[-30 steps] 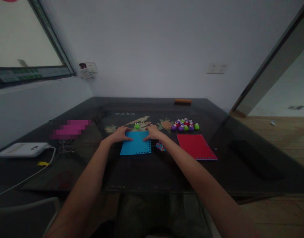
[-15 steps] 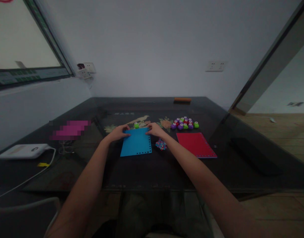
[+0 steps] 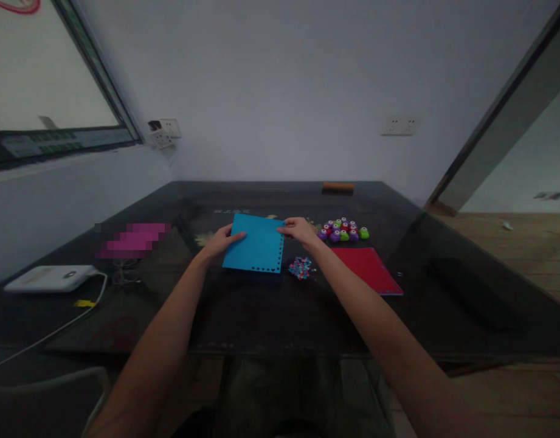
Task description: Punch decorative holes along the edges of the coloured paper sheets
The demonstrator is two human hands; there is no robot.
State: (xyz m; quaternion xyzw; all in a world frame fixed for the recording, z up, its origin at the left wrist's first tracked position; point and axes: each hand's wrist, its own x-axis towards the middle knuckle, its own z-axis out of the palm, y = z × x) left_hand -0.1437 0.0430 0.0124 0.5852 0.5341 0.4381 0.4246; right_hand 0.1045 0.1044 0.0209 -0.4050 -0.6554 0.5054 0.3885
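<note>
My left hand [image 3: 221,241] grips the left edge of a blue sheet of paper [image 3: 255,246], thumb on top. At the sheet's upper right edge, my right hand [image 3: 298,229] pinches it between thumb and fingers. Small holes run along the sheet's right edge and part of its bottom edge. The sheet is raised at a tilt over the dark table. Beside its lower right corner lies a pile of tiny pink, blue and white paper bits [image 3: 300,268]. Whatever is behind the sheet is hidden.
Several small purple, red and green eyed gadgets [image 3: 343,230] cluster beyond my right forearm. A red sheet [image 3: 366,267] with a punched edge lies to the right, near a dark flat object [image 3: 471,292]. On the left are a white power bank [image 3: 51,278] with a cable and a blurred pink item [image 3: 136,238].
Both hands have lifted the blue sheet up and away from me, tilting it. The small green gadget at its far edge is now out of sight.
</note>
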